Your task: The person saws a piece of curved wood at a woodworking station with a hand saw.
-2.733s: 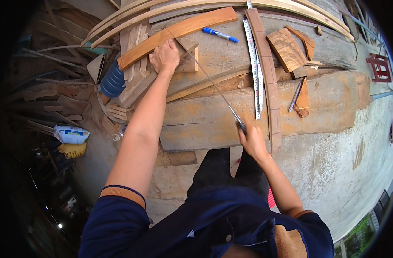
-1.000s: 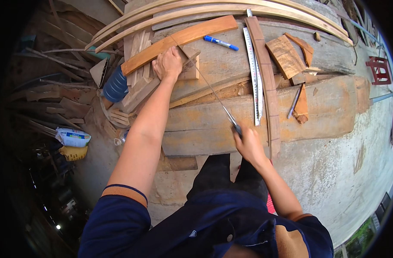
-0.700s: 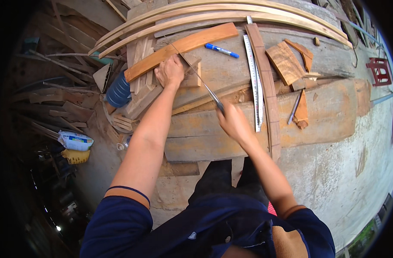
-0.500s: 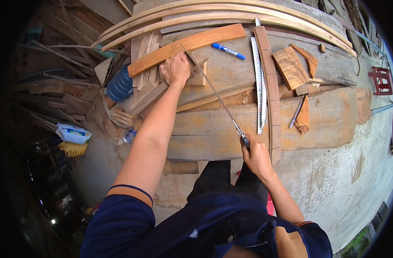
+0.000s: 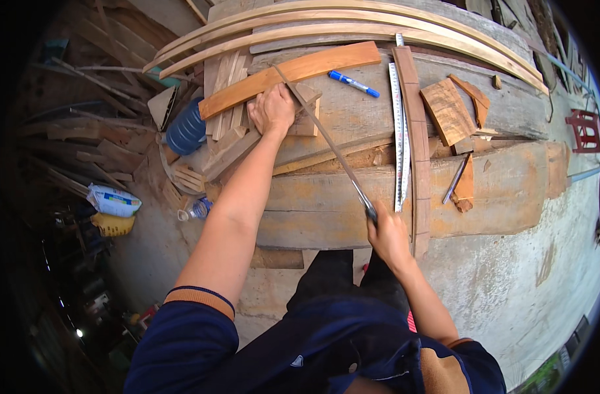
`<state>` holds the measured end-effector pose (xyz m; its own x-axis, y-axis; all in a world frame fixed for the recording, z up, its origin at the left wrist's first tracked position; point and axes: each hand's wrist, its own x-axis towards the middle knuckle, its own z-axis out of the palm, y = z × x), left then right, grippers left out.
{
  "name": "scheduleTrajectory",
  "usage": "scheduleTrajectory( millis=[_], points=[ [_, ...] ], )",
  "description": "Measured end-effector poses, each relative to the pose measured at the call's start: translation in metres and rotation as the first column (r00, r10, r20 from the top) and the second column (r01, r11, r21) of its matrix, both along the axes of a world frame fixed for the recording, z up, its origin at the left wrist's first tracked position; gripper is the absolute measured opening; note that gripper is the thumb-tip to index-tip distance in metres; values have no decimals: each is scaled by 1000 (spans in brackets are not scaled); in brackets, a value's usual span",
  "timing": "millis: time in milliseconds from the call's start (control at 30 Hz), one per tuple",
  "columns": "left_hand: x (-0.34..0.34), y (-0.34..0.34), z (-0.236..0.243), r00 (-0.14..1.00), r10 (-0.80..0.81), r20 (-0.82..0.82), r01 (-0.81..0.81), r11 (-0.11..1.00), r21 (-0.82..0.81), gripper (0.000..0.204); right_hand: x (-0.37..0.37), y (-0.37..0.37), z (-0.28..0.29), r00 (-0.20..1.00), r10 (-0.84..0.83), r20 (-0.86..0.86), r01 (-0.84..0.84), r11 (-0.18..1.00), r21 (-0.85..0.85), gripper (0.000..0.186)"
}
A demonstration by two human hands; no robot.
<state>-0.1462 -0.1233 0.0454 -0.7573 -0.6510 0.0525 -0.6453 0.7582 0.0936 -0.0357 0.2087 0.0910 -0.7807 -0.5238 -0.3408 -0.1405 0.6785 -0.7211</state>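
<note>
A reddish-brown, slightly curved wooden board (image 5: 339,59) lies at a slant across other timber. At its near edge my left hand (image 5: 272,110) is closed with curled fingers, gripping the board; its fingertips are partly hidden. My right hand (image 5: 389,238) is wrapped round the dark handle of a handsaw (image 5: 331,142). The saw's long, narrow blade slants up and left, its far end crossing the board just right of my left hand. Beside the blade, under the board, is a small wooden block (image 5: 308,121).
A blue marker (image 5: 354,84), a measuring tape strip (image 5: 399,131) and a marked curved brown strip (image 5: 418,151) lie on the thick planks (image 5: 333,213). Long pale strips (image 5: 352,29) curve along the back. Offcuts (image 5: 448,111) lie right; a blue water jug (image 5: 185,128) stands left.
The saw has moved a little forward, away from me and to the left, its tip reaching farther over the board. My left hand stays on the board. The view has shifted slightly.
</note>
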Motion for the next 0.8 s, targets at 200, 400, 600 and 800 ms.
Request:
scheduleTrajectory(
  millis=[200,400,600,800],
  points=[
    [-3,6,4,1000,-2,22,2,1000,15,44,-20,-24,-16,998,6,-63,-11,997,-81,16],
    [-11,10,1,998,24,55,-26,999,40,45,-61,-63,-33,999,-31,-14,29,989,-142,17],
    [-4,3,3,998,33,44,-34,999,7,47,14,27,-18,999,-22,27,23,999,-48,18],
    [-5,3,1,999,13,32,-13,1000,12,47,-52,-47,-27,999,-1,37,7,987,-159,17]
  ],
)
